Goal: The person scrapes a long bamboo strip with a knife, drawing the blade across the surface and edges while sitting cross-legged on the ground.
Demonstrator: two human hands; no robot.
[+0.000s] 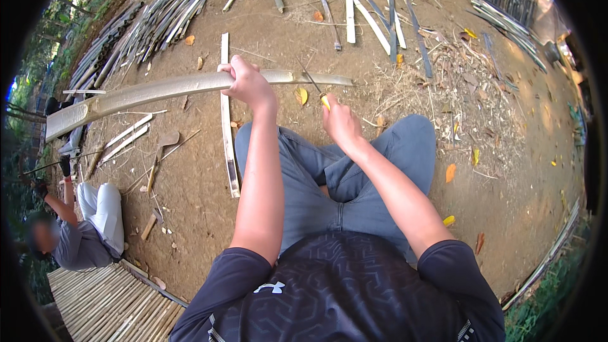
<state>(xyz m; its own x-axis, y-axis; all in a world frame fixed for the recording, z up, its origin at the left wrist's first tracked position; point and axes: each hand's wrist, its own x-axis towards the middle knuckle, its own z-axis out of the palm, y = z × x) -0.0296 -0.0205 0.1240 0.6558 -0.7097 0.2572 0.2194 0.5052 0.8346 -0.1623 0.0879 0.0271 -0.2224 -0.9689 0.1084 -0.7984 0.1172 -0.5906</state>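
My left hand (249,85) is closed around a long, pale split bamboo strip (158,90), raised crosswise in front of me. The strip's broad end reaches far to the left and its narrow end lies to the right of the hand. My right hand (342,125) grips a slim knife (325,99) by its yellow handle. Its thin dark blade points up and away, close to the strip's right part; whether they touch I cannot tell. A second, straight bamboo strip (226,120) lies on the ground, passing under the held one.
Left of me are a hatchet (167,140), a hammer-like tool (152,223) and short bamboo pieces (126,136). A co-worker (85,234) sits at the far left beside a slatted bamboo platform (111,301). Bamboo piles (155,22) and loose strips (350,9) lie ahead; shavings (437,88) cover the right.
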